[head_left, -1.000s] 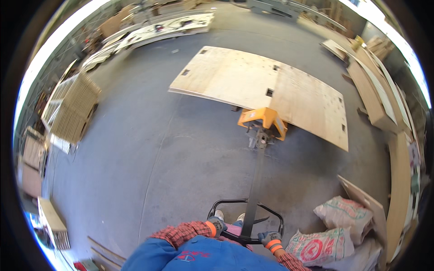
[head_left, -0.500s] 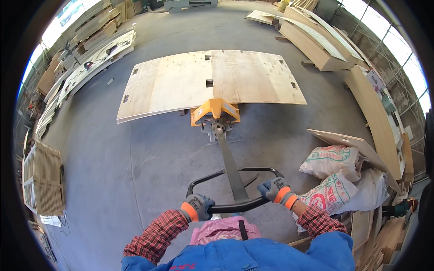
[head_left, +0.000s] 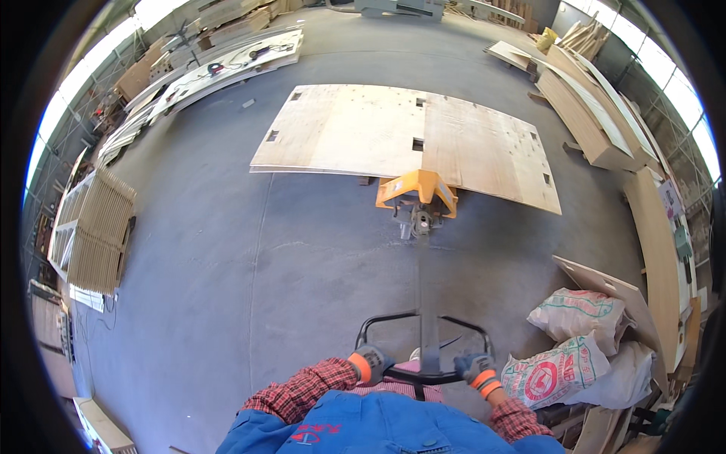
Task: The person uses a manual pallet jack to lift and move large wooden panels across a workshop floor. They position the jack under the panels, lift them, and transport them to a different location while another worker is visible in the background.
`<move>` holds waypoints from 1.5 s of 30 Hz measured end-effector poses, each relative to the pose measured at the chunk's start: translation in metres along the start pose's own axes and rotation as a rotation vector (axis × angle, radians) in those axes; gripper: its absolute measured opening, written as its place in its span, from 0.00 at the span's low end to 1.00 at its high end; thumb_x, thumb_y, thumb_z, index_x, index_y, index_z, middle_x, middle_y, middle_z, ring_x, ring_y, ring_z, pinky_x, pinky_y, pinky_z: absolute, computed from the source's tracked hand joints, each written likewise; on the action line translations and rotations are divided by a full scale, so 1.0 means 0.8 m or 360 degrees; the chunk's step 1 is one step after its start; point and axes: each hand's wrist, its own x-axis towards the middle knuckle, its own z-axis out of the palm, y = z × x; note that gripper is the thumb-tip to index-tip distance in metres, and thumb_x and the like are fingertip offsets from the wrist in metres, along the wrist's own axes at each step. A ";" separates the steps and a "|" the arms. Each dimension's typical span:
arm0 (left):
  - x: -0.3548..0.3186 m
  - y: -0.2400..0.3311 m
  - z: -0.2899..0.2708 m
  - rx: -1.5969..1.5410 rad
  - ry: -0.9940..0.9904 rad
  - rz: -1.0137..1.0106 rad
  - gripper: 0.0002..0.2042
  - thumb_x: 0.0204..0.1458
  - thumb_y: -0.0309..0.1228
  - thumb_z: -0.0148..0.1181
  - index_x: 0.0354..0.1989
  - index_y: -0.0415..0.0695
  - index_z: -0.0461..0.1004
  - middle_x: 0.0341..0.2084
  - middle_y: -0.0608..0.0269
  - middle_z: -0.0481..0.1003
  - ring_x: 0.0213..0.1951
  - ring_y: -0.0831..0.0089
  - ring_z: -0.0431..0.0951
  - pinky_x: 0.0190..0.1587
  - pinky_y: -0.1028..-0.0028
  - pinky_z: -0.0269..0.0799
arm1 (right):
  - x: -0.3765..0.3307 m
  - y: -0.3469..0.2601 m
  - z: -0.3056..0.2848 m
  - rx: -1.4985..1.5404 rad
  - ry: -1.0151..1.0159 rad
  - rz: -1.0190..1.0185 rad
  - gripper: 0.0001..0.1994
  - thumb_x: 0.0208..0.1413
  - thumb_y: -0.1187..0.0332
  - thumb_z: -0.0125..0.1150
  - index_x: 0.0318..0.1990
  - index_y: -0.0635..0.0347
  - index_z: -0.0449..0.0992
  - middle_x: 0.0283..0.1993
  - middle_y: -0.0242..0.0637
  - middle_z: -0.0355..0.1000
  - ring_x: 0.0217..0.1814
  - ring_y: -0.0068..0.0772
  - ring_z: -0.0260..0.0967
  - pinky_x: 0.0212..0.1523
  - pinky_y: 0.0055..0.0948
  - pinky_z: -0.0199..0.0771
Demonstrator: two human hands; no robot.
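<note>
Both my hands, in grey gloves with orange cuffs, grip the black loop handle [head_left: 423,376] of a pallet truck. My left hand [head_left: 370,364] is closed on the handle's left corner, and my right hand [head_left: 476,368] is wrapped round its right side. From the handle a dark bar runs forward to the truck's yellow body [head_left: 418,184]. Large plywood sheets [head_left: 363,129] with small rectangular cut-outs lie flat on the truck, reaching far out to both sides. The truck's forks are hidden beneath the sheets.
Stuffed white woven sacks [head_left: 556,371] and a leaning board [head_left: 612,291] stand close on my right. Long stacked panels [head_left: 586,113] line the right side. Ribbed slats [head_left: 94,231] stand at left; a low stack with power tools [head_left: 227,72] lies far left. Grey concrete floor [head_left: 189,303] lies between.
The view has turned left, so the truck, sheets and sacks appear further right. The handle and both hands are lower and nearer my body. The sheets appear turned clockwise.
</note>
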 end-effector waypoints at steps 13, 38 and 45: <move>0.014 -0.067 -0.347 0.0045 0.0564 -0.0069 0.12 0.42 0.35 0.58 0.37 0.50 0.79 0.30 0.58 0.80 0.34 0.58 0.81 0.37 0.61 0.77 | 0.121 0.069 -0.282 -0.0312 0.1508 0.0043 0.06 0.59 0.73 0.48 0.31 0.57 0.71 0.22 0.37 0.70 0.24 0.42 0.68 0.28 0.38 0.65; -0.144 -0.703 -0.546 0.0488 0.0377 0.1093 0.06 0.36 0.33 0.62 0.25 0.50 0.74 0.20 0.59 0.75 0.30 0.57 0.78 0.37 0.62 0.74 | 0.571 -0.585 -0.322 0.0042 0.1845 0.1471 0.10 0.50 0.72 0.53 0.19 0.56 0.65 0.17 0.42 0.61 0.20 0.49 0.61 0.21 0.42 0.54; -0.219 -0.878 -0.597 0.0588 0.0234 0.1348 0.05 0.39 0.33 0.61 0.25 0.50 0.75 0.22 0.59 0.75 0.30 0.56 0.77 0.38 0.62 0.73 | 0.725 -0.778 -0.341 -0.0002 0.1635 0.1777 0.09 0.48 0.71 0.53 0.18 0.57 0.65 0.17 0.42 0.65 0.20 0.49 0.63 0.22 0.42 0.58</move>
